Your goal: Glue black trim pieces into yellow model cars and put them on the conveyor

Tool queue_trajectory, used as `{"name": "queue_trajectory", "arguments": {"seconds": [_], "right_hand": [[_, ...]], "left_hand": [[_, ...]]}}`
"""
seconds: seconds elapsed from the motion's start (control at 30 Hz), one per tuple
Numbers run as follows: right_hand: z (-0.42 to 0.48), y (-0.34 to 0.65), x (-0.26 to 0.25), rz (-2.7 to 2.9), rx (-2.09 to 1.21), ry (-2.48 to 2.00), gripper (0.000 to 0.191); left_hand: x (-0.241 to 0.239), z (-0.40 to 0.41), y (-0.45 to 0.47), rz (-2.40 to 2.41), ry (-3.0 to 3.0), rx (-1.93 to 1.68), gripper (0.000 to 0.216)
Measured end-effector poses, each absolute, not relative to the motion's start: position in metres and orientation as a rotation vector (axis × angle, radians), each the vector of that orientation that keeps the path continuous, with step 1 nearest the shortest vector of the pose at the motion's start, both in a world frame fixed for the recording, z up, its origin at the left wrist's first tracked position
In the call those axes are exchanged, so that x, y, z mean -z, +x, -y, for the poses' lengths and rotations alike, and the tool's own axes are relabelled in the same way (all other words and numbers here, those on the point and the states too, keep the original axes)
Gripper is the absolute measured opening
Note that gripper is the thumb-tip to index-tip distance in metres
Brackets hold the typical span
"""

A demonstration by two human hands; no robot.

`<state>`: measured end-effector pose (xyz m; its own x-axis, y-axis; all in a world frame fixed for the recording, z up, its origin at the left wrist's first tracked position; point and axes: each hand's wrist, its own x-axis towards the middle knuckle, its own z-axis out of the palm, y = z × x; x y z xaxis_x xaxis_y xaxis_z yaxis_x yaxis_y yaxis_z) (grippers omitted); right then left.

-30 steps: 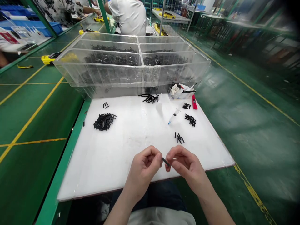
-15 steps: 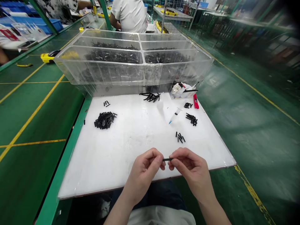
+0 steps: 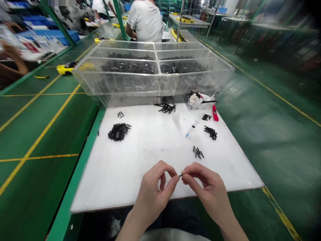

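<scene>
My left hand [image 3: 155, 192] and my right hand [image 3: 204, 189] meet over the near edge of a white board [image 3: 140, 150]. Both pinch a short black tube piece [image 3: 180, 175] between thumb and forefinger; only a small bit of it shows between the fingertips. A few loose black pieces [image 3: 198, 152] lie just beyond my right hand. A larger heap of black pieces [image 3: 118, 131] sits on the board's left side.
A clear divided bin [image 3: 155, 72] full of black parts stands at the board's far edge. A syringe [image 3: 192, 128], a red lighter [image 3: 215, 113], a small clear tray [image 3: 199, 100] and more black pieces [image 3: 211, 132] lie at the right. Other people work at benches behind.
The black piece turned from slanted to level and has gone further into my fingers, so less of it shows. The view shifted right and slightly down.
</scene>
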<state>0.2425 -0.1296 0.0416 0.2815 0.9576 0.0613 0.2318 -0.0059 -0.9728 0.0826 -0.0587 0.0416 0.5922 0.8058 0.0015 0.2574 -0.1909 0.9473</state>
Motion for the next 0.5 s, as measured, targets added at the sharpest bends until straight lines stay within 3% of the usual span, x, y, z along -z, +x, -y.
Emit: {"name": "queue_trajectory", "arguments": {"seconds": [0.23, 0.5], "right_hand": [[0.109, 0.231, -0.014, 1.491, -0.562, -1.396, 0.007], [0.100, 0.226, 0.010, 1.323, -0.616, -1.489, 0.018]], "left_hand": [[-0.028, 0.044, 0.063, -0.944, 2.053, -0.540, 0.014], [-0.034, -0.053, 0.010, -1.621, 2.070, -0.906, 0.016]]}}
